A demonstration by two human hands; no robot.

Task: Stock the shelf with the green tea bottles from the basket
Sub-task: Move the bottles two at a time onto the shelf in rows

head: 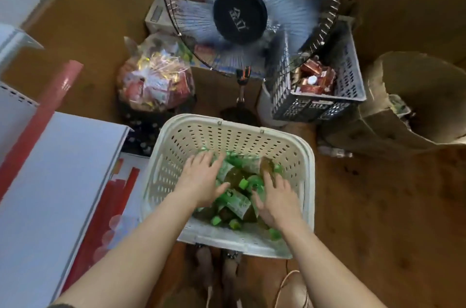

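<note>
At the centre of the head view, slightly toward six o'clock, stands a cream perforated plastic basket (234, 136) on the brown floor (378, 206), and in its bottom lies a loose heap of green-capped, green-labelled tea bottles (235, 200), so blurred and overlapped that their number cannot be told. The left hand (201, 176) reaches in from seven o'clock, palm down with fingers spread over the bottles at the far left of the heap; whether it is touching or gripping one cannot be told, since the hand covers what lies beneath. The right hand (273, 198) comes in from five o'clock, fingers loosely extended over the right side of the heap, and its contact with any bottle is equally unclear. At nine o'clock a white metal shelf with red edge strips (58, 169) is cut off by the frame's left edge, so its tiers are only partly seen. At twelve o'clock a round wire-caged standing fan with a black hub (240, 14) hides much of what is behind it. At eleven o'clock of the basket sits a clear plastic bag of red and yellow packets (156, 80), and at one o'clock a dark slatted plastic crate holding red cartons (348, 73), partly screened by the fan's cage. At three o'clock an open brown cardboard box (413, 103) is cropped by the right edge, its contents too smeared to name.
</note>
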